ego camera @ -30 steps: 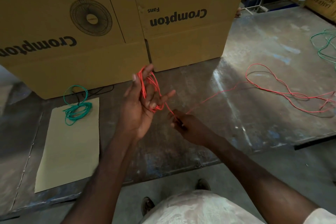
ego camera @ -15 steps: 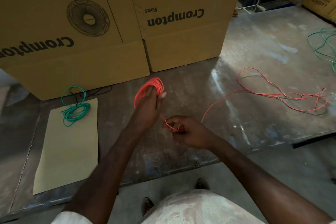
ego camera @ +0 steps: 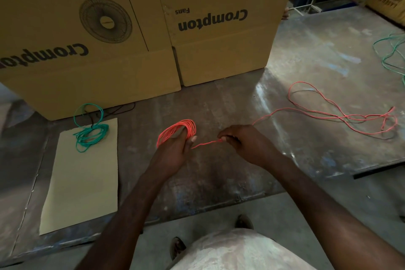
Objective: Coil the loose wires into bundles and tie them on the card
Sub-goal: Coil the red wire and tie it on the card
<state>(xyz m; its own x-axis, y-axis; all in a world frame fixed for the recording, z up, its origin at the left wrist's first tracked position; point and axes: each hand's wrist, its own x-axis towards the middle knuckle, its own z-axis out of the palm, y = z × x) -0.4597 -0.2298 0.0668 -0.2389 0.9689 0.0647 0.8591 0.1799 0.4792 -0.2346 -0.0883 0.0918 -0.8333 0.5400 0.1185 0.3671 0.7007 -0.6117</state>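
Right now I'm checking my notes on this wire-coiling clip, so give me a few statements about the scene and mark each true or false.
1. The left hand has a red coil looped round its fingers. True.
2. The right hand lies flat and holds nothing. False: it pinches the red wire that runs between the two hands.
3. A green bundle lies at the far end of the card. True.
4. All the red wire is already coiled. False: a loose red length trails across the table to the right.
5. The cardboard boxes stand on top of the card. False: they stand on the table beyond it.
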